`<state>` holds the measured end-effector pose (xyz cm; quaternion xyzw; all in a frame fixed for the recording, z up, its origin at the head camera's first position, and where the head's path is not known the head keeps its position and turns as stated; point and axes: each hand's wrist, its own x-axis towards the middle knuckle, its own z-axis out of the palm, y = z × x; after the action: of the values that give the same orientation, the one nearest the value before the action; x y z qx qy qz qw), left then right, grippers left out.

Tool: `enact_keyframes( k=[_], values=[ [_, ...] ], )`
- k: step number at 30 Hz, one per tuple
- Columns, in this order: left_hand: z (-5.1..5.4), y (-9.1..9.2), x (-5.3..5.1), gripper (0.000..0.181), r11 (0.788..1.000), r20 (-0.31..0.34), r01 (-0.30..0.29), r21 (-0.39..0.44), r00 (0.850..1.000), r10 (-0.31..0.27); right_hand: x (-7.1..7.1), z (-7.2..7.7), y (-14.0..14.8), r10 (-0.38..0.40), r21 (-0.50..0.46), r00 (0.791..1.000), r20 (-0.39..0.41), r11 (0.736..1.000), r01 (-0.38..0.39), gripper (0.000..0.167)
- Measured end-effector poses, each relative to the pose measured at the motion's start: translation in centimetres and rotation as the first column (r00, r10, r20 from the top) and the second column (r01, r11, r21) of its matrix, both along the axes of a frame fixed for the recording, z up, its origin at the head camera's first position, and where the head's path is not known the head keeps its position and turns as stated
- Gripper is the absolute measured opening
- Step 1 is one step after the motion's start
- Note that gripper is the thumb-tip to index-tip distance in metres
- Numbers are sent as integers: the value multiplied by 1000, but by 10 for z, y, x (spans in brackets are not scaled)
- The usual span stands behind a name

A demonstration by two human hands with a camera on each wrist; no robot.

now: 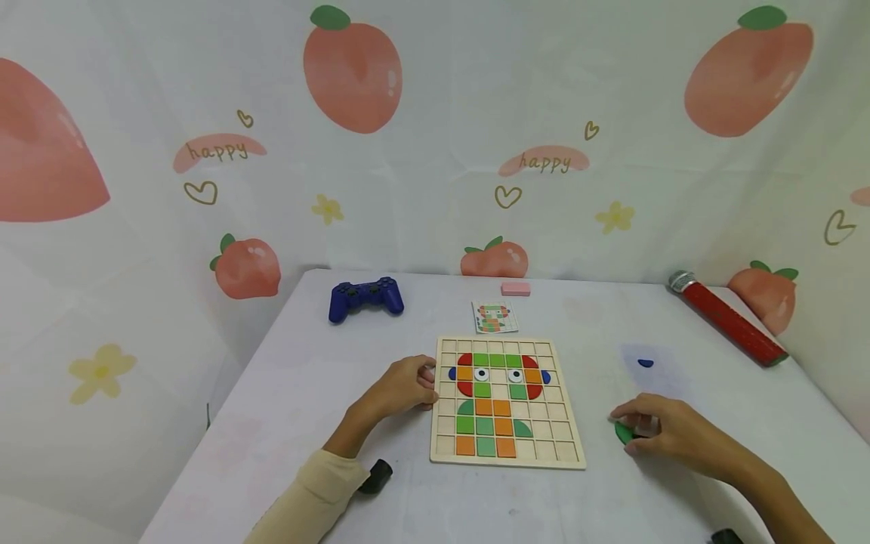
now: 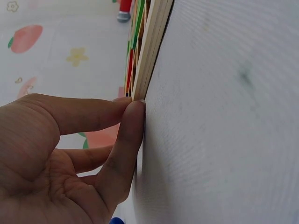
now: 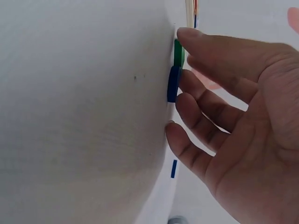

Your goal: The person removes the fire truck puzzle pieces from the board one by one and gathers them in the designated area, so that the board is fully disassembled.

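A square wooden puzzle board (image 1: 553,412) lies on the table, its grid partly filled with red, orange, green and blue pieces and two eye pieces. My left hand (image 1: 401,387) pinches the board's left edge between thumb and index finger, seen closely in the left wrist view. To the right of the board, my right hand (image 1: 669,431) holds a green puzzle piece (image 1: 623,433) with thumb and fingertips, down at the table. A dark blue piece (image 3: 173,85) stands beside the green one under the fingers. Farther back lies another small blue piece (image 1: 646,363).
Behind the board lies a pattern card (image 1: 495,318), with a pink block (image 1: 516,289) beyond it. A blue game controller (image 1: 367,297) sits at the back left, and a red microphone (image 1: 730,321) at the back right. A printed curtain (image 1: 435,196) hangs behind the table.
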<state>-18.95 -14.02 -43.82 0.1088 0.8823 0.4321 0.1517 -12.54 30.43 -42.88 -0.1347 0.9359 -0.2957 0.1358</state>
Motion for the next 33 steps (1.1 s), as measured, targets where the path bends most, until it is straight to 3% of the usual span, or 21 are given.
enact_keyframes(
  k=[6,12,20,29,33],
  values=[
    [0,0,0,59,1000,7,-1,2,1000,1,-2,0,0,12,28,1000,17,1000,-12,28],
    [0,0,0,59,1000,6,-3,1,1000,3,-3,-1,1,40,53,998,-39,998,-38,26],
    [-1,0,-1,58,1000,9,-5,1,1000,5,-2,-3,3,92,18,991,-96,996,-90,22],
    [0,0,-1,59,1000,11,0,19,1000,0,-3,0,-2,75,36,995,-69,997,-73,21],
    [0,0,0,59,1000,-8,3,17,1000,-3,-5,1,-12,87,21,989,-118,996,-85,19]
  ],
)
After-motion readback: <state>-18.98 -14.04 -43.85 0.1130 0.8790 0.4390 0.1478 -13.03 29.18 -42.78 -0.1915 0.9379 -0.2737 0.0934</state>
